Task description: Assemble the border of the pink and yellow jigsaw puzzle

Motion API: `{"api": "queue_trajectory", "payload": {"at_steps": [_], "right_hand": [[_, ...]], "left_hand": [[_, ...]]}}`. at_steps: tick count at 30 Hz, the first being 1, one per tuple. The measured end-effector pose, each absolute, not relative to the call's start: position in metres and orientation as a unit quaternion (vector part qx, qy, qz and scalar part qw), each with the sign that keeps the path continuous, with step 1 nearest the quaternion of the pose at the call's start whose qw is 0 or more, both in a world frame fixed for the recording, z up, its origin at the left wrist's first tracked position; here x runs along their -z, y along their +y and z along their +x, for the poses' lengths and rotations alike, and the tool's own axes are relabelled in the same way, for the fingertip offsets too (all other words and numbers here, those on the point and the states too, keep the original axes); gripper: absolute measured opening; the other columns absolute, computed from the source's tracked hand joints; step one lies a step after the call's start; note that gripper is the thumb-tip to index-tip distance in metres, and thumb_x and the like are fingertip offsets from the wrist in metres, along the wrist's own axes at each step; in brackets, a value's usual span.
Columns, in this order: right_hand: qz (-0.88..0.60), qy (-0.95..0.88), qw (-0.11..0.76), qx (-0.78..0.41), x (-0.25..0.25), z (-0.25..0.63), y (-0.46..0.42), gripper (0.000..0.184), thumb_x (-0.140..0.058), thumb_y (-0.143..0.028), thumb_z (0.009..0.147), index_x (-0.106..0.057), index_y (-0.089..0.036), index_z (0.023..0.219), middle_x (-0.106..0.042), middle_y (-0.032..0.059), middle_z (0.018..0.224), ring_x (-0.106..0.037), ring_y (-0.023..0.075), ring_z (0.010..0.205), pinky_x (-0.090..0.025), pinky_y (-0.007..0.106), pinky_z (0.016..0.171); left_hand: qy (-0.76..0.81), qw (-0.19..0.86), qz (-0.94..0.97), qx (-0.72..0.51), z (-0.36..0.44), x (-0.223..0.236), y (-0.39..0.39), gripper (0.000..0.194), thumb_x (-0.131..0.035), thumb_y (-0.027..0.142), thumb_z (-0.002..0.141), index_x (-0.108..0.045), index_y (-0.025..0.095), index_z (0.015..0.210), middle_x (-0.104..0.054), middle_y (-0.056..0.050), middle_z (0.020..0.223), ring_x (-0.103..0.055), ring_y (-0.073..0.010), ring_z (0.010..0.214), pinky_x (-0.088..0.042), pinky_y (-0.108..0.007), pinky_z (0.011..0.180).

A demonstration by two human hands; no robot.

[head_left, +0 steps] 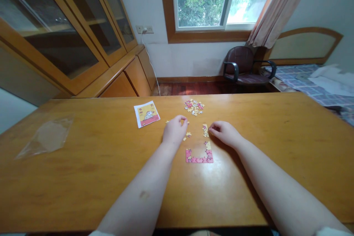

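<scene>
On the wooden table (83, 169) lies a partly joined jigsaw (199, 156), a pink bottom strip with a short column rising on its right. My left hand (174, 130) rests knuckles up beyond it, fingers curled over small loose pieces (187, 135). My right hand (224, 132) lies to the right, fingertips pinched beside a short yellow joined strip (205, 130). A heap of loose pieces (194, 107) sits farther back. What either hand pinches is too small to make out.
A reference picture card (146, 114) lies left of the hands. An empty clear plastic bag (45, 136) is at the table's far left. Beyond the table stand a wooden cabinet (69, 44), a dark office chair (243, 68) and a bed (318, 84).
</scene>
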State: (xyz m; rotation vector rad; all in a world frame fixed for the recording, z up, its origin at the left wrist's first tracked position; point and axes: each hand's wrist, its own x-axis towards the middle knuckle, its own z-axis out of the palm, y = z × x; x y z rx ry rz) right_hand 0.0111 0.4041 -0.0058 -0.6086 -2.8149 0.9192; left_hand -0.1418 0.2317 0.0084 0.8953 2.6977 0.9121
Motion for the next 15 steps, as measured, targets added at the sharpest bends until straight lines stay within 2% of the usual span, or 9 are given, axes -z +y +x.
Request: {"api": "queue_trajectory", "payload": {"at_steps": [4, 7, 15], "right_hand": [[-0.209, -0.928, 0.056, -0.304, 0.009, 0.01, 0.406, 0.02, -0.052, -0.032, 0.082, -0.067, -0.018, 0.079, -0.068, 0.0036, 0.078, -0.058, 0.0165, 0.07, -0.04, 0.026, 0.064], [-0.207, -0.928, 0.056, -0.305, 0.01, 0.01, 0.407, 0.021, -0.052, -0.033, 0.083, -0.067, -0.019, 0.078, -0.068, 0.0038, 0.078, -0.059, 0.017, 0.071, -0.04, 0.027, 0.065], [-0.212, -0.921, 0.068, -0.321, 0.015, 0.009, 0.41, 0.022, -0.053, -0.035, 0.082, -0.067, -0.019, 0.078, -0.069, 0.0038, 0.078, -0.06, 0.0173, 0.072, -0.041, 0.027, 0.065]], "left_hand": [[0.928, 0.027, 0.233, -0.289, -0.173, -0.018, 0.214, 0.023, -0.049, 0.035, 0.085, -0.068, 0.025, 0.094, -0.063, 0.0, 0.065, -0.059, -0.0181, 0.064, -0.038, -0.025, 0.057], [0.943, -0.002, 0.216, -0.254, -0.19, -0.018, 0.205, 0.021, -0.05, 0.034, 0.083, -0.067, 0.026, 0.092, -0.067, -0.002, 0.074, -0.062, -0.0214, 0.075, -0.041, -0.027, 0.061], [0.934, 0.03, 0.304, -0.188, -0.2, 0.0, 0.208, 0.028, -0.048, 0.021, 0.081, -0.068, 0.026, 0.1, -0.071, -0.004, 0.1, -0.064, -0.0227, 0.093, -0.048, -0.03, 0.079]]}}
